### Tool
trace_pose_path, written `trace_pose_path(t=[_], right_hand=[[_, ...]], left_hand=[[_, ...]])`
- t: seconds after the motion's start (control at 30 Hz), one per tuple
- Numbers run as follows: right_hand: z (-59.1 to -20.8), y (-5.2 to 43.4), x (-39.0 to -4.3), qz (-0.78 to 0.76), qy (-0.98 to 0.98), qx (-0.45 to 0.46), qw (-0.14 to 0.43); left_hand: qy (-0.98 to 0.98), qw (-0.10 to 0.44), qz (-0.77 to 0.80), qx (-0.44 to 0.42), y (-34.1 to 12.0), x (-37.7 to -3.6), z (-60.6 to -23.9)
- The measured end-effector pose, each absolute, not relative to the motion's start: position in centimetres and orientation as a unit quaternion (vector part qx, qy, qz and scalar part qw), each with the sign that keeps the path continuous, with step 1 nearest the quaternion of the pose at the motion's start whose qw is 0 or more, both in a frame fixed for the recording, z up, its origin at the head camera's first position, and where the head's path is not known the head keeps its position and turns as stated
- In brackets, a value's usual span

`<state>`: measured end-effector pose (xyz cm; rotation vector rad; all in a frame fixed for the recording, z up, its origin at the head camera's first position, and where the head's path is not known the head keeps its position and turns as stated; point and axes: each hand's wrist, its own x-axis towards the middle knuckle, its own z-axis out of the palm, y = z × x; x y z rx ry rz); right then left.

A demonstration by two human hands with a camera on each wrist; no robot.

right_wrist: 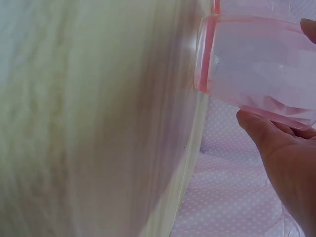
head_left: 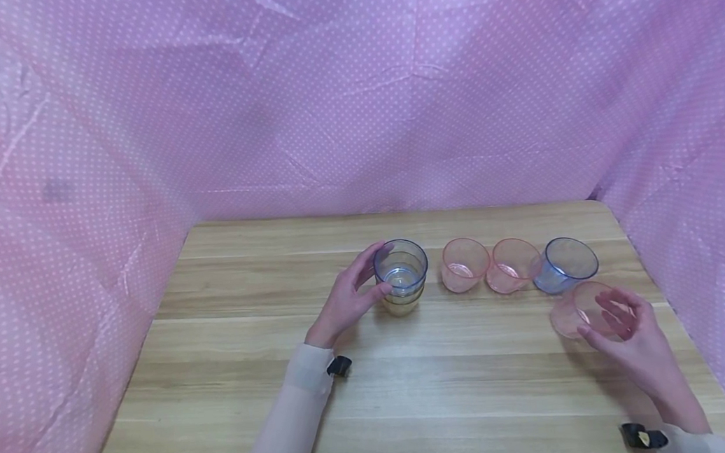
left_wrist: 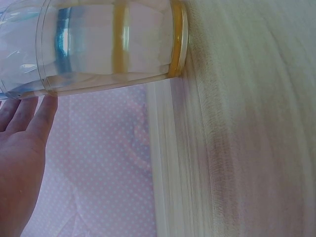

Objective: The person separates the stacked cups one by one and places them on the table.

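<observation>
Left of the row of cups, a clear blue-rimmed cup (head_left: 401, 260) sits nested in a stack of amber cups (head_left: 402, 308). My left hand (head_left: 351, 297) holds the blue cup near its rim, thumb at the front and fingers round the far side. In the left wrist view the amber base (left_wrist: 178, 39) of the stack is at the wood surface. At the front right, a clear pink cup (head_left: 576, 315) stands upright. My right hand (head_left: 642, 347) grips its right side, with the thumb (right_wrist: 256, 126) against the wall in the right wrist view.
Behind, two more pink cups, one on the left (head_left: 464, 267) and one beside it (head_left: 512, 266), stand in a row with another blue cup (head_left: 564, 266). The wooden table (head_left: 276, 260) is bordered by a pink dotted cloth (head_left: 329, 116).
</observation>
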<state>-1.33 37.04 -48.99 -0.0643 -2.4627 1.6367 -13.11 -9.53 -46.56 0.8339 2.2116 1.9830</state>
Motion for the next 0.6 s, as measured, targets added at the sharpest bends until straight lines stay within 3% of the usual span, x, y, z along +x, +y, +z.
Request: trace_pose_path(t=[0.6], right_hand=[[-49.22,37.52,-1.46,0.508,-0.858,-0.033,0.065]], left_hand=[[0.715,0.029,0.643,0.272,-9.47,-13.09,-46.77]])
